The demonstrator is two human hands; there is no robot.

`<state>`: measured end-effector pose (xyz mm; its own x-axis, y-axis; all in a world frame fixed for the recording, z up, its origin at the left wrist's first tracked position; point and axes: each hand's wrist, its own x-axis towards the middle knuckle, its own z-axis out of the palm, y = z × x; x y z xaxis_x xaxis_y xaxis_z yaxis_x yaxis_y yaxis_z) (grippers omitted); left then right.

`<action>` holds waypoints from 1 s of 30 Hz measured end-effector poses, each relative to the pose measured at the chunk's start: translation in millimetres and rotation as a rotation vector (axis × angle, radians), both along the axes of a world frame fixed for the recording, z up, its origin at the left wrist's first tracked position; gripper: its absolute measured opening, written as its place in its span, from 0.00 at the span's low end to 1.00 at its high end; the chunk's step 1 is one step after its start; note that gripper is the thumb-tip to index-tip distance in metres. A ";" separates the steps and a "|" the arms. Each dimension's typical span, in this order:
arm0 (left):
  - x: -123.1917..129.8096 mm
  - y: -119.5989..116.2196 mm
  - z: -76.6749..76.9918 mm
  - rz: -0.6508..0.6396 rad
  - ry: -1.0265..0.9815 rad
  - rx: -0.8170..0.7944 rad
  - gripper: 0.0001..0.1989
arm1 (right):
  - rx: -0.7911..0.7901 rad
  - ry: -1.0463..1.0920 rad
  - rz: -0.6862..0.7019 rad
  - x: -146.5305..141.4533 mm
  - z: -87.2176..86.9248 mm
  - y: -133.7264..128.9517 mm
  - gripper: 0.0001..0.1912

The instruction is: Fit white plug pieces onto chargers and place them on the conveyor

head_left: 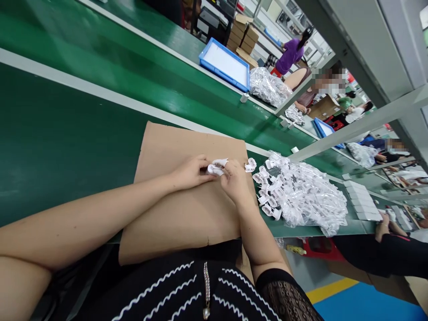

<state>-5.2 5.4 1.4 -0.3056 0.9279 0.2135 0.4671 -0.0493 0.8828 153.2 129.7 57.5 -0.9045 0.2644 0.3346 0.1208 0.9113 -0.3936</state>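
Observation:
Over the cardboard sheet (187,214), my two hands meet at a small white plastic part (214,169). My left hand (192,173) pinches its left side between thumb and fingers. From the right, my right hand (234,178) grips the same part with bent fingers, which hide some of it. A white strip runs along the top near my right fingertips; whether it is a finger cover or part of the piece I cannot tell. Just right of my right hand lies a loose white plastic piece (250,165), close to the cardboard's edge.
A clear plastic bag (310,196) spills similar white pieces (267,191) on the right. White boxes (363,200) stand beyond it, near a co-worker's hand (383,223). Across the green conveyor belt (160,100) sits a blue tray (225,64). A metal frame post (354,125) slants across the upper right.

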 end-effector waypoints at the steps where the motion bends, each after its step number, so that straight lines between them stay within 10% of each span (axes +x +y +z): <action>1: -0.1 0.0 0.9 -0.003 -0.003 0.000 0.19 | -0.009 0.008 -0.002 0.6 0.2 -0.8 0.24; 21: 0.9 0.5 4.1 0.010 -0.037 -0.034 0.20 | 0.020 -0.048 -0.060 -1.2 3.3 -3.3 0.22; 30: 7.6 -1.4 9.2 0.046 -0.003 -0.041 0.23 | -0.424 0.126 -0.123 1.3 -6.8 0.7 0.34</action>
<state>2.4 4.0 10.6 -0.3485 0.9209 0.1748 0.4654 0.0081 0.8850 154.6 130.4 50.7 -0.8170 0.5048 0.2787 0.1458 0.6484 -0.7472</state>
